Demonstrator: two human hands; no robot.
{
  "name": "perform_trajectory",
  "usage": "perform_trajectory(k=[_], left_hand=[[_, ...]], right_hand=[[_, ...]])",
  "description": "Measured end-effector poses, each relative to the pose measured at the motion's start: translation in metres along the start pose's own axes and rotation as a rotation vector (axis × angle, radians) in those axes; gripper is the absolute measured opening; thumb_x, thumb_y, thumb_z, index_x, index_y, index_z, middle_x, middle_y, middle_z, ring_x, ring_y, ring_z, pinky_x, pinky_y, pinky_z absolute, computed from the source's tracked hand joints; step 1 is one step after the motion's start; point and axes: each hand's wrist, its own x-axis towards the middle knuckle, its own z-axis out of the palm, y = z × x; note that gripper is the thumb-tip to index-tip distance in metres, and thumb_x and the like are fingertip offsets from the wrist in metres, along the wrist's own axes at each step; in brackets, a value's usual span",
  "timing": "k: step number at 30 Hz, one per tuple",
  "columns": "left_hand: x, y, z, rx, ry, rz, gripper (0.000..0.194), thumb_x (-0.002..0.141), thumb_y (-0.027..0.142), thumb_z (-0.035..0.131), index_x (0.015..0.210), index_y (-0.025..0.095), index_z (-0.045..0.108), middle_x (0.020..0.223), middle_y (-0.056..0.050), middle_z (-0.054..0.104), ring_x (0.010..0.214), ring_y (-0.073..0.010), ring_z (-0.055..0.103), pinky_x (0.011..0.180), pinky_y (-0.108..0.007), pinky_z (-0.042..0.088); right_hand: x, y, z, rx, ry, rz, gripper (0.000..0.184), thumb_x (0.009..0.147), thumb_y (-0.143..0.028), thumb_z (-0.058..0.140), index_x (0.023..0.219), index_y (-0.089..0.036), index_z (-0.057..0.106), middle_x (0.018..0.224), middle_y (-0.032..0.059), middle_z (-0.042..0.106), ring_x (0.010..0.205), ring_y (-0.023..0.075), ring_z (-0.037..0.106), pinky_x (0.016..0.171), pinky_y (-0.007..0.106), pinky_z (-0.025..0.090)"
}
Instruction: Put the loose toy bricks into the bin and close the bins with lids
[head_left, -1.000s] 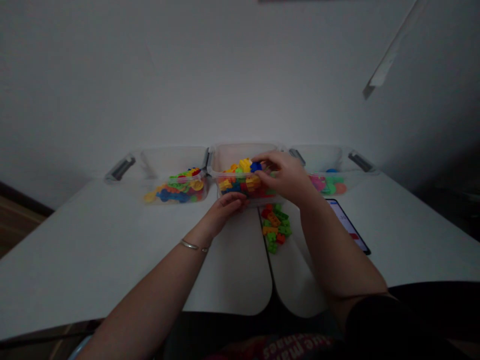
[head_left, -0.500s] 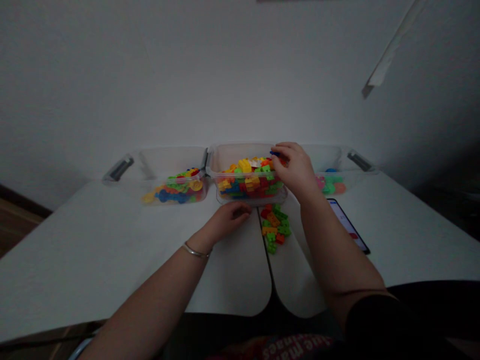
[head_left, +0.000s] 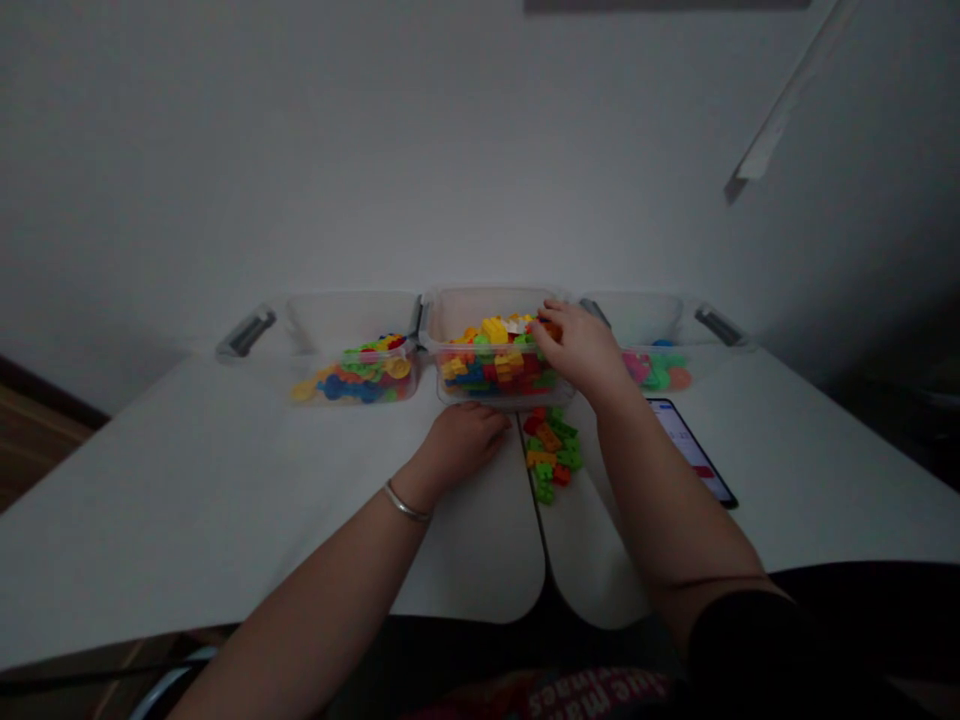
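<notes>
My right hand [head_left: 583,345] reaches over the right side of the middle clear bin [head_left: 491,293]. Its thumb and fingers are parted among the toy building bricks [head_left: 495,332], with an orange piece between them; no firm grip shows. The bricks are yellow, green, red, blue and orange. My left hand [head_left: 465,440] lies palm down on the table in front of the bin, fingers loosely bent and holding nothing. To its right is a small pile of green, orange and red bricks [head_left: 551,450].
A left clear bin [head_left: 319,310] holds colourful plastic pieces [head_left: 360,380]. A right clear bin [head_left: 645,305] contains pink, green and orange pieces [head_left: 660,370]. A phone [head_left: 694,450] lies right of my right forearm. A seam between tabletops [head_left: 541,540] runs toward me.
My right hand has lowered slightly into the bin; the dark blue piece at its fingertips now sits lower among the bricks. My left hand has turned flatter and shifted slightly right.
</notes>
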Motion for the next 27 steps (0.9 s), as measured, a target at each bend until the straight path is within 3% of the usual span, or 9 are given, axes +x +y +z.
perform_trajectory(k=[6, 10, 13, 17, 23, 27], left_hand=[[-0.012, 0.004, -0.008, 0.094, -0.021, 0.001, 0.026, 0.096, 0.022, 0.049, 0.101, 0.015, 0.073, 0.099, -0.014, 0.074, 0.093, -0.0289, 0.068, 0.082, -0.042, 0.053], [-0.019, 0.009, -0.015, 0.125, -0.018, 0.012, 0.024, 0.095, 0.022, 0.049, 0.099, 0.016, 0.073, 0.097, -0.013, 0.073, 0.092, -0.0270, 0.068, 0.080, -0.039, 0.053], [-0.023, 0.014, -0.019, 0.114, 0.005, 0.002, 0.023, 0.095, 0.021, 0.051, 0.098, 0.017, 0.073, 0.096, -0.012, 0.073, 0.092, -0.0256, 0.068, 0.081, -0.038, 0.052], [-0.027, 0.015, -0.019, 0.087, 0.021, -0.004, 0.024, 0.095, 0.022, 0.051, 0.099, 0.017, 0.074, 0.096, -0.012, 0.073, 0.091, -0.0257, 0.067, 0.082, -0.038, 0.052], [-0.028, 0.015, -0.018, 0.081, -0.011, 0.002, 0.026, 0.096, 0.022, 0.050, 0.106, 0.016, 0.073, 0.102, -0.013, 0.073, 0.095, -0.0272, 0.067, 0.084, -0.040, 0.052], [-0.027, 0.018, -0.019, 0.079, -0.014, -0.011, 0.027, 0.097, 0.024, 0.050, 0.107, 0.017, 0.073, 0.103, -0.013, 0.074, 0.096, -0.0261, 0.067, 0.085, -0.039, 0.052]], right_hand=[[-0.006, -0.018, -0.010, -0.085, -0.065, 0.030, 0.047, 0.096, -0.040, 0.047, 0.114, -0.006, 0.074, 0.131, 0.0214, 0.067, 0.123, 0.0363, 0.062, 0.109, 0.052, 0.043], [-0.010, -0.021, -0.018, -0.050, -0.065, 0.044, 0.039, 0.095, -0.036, 0.051, 0.112, -0.011, 0.075, 0.133, 0.0187, 0.066, 0.125, 0.0327, 0.060, 0.112, 0.050, 0.041], [-0.022, -0.019, -0.027, 0.043, 0.049, -0.028, 0.034, 0.091, -0.031, 0.054, 0.112, -0.014, 0.075, 0.130, 0.0147, 0.068, 0.122, 0.0288, 0.062, 0.110, 0.048, 0.043], [-0.051, -0.019, -0.046, 0.096, 0.195, -0.111, 0.022, 0.088, -0.027, 0.056, 0.097, -0.022, 0.076, 0.105, 0.0086, 0.075, 0.105, 0.0269, 0.066, 0.099, 0.047, 0.050], [-0.094, -0.008, -0.058, 0.025, 0.112, -0.057, 0.020, 0.089, -0.029, 0.057, 0.089, -0.020, 0.075, 0.094, 0.0098, 0.074, 0.092, 0.0267, 0.067, 0.089, 0.045, 0.052], [-0.108, 0.010, -0.039, 0.019, -0.143, 0.099, 0.021, 0.087, -0.030, 0.061, 0.096, -0.018, 0.075, 0.097, 0.0088, 0.074, 0.080, 0.0230, 0.067, 0.080, 0.040, 0.053]])
